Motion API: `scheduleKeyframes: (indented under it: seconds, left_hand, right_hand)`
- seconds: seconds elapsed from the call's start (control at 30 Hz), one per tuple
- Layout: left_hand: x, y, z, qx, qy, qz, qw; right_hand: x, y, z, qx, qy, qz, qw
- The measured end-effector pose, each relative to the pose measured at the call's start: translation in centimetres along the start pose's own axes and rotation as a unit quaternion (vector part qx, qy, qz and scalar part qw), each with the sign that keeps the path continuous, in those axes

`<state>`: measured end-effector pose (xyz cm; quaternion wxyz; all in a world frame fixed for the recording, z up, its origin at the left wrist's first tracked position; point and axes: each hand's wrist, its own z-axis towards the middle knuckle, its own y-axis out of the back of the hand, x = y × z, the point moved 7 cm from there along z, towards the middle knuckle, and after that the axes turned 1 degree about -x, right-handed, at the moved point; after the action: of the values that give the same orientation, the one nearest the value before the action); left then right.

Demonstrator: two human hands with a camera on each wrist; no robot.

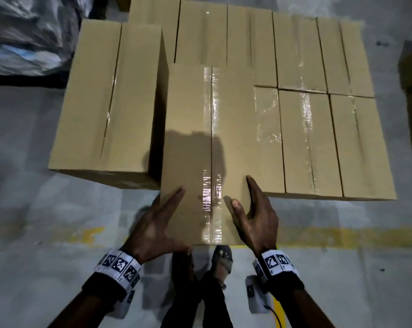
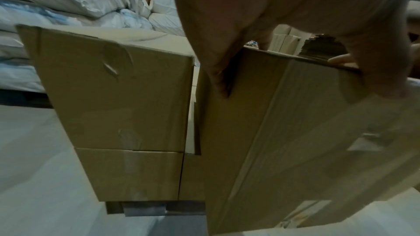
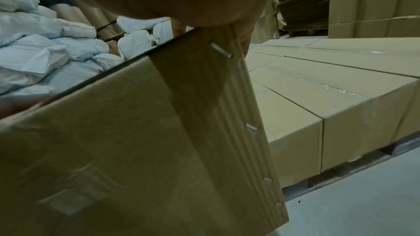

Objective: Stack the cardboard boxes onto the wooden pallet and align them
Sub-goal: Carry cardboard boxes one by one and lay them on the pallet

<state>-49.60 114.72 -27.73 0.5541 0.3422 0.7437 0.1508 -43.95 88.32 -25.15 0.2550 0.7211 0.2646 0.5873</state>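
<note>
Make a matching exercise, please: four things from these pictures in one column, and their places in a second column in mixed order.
Things
1. held box
2. tall box stack
3. white sacks
4. yellow floor line

Places
A. far left, behind the boxes
B. between left hand and right hand
C. on the floor, near the person's feet
D. left of the held box

Pairs: 1-B, 2-D, 3-A, 4-C

I see white bands printed with black square markers on both wrists point(image 1: 119, 265), over black cuffs. A small white box point(image 1: 259, 295) with a thin black cable hangs beside my right cuff. Dark trousers, open sandals point(image 1: 222, 258).
</note>
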Motion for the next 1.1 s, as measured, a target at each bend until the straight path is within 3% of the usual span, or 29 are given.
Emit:
scheduleKeyframes:
  seconds: [0.37,0.53,0.63,0.77,0.9,0.97,1.1]
  left_hand:
    - [4.9,-0.9,1.9,-0.049,0.002,-0.043,0.998]
    - [4.7,0.5,0.8,-0.194,-0.019,-0.025,0.981]
    - [5.2,0.8,-0.7,-0.265,-0.014,-0.001,0.964]
    - [6.1,0.7,-2.2,-0.289,0.002,0.037,0.956]
    - [6.5,0.4,-2.7,-0.297,-0.014,0.079,0.952]
    - [7.0,0.6,-2.7,-0.301,-0.017,0.114,0.947]
    - [7.3,1.2,-2.2,-0.302,-0.028,0.224,0.926]
  right_hand:
    - [-1.9,-4.5,2.6,0.009,0.008,-0.008,1.0]
    - [-1.6,-4.9,4.7,0.017,0.008,0.012,1.0]
    - [-1.6,-4.8,5.6,0.063,0.016,0.03,0.997]
    - [-2.5,-3.6,3.7,0.158,0.054,0.049,0.985]
    - [-4.2,-3.4,0.5,0.224,0.065,-0.08,0.969]
    - [-4.7,-3.7,0.1,0.214,0.074,-0.135,0.965]
    - [-5.0,-3.9,1.4,0.172,0.1,-0.126,0.972]
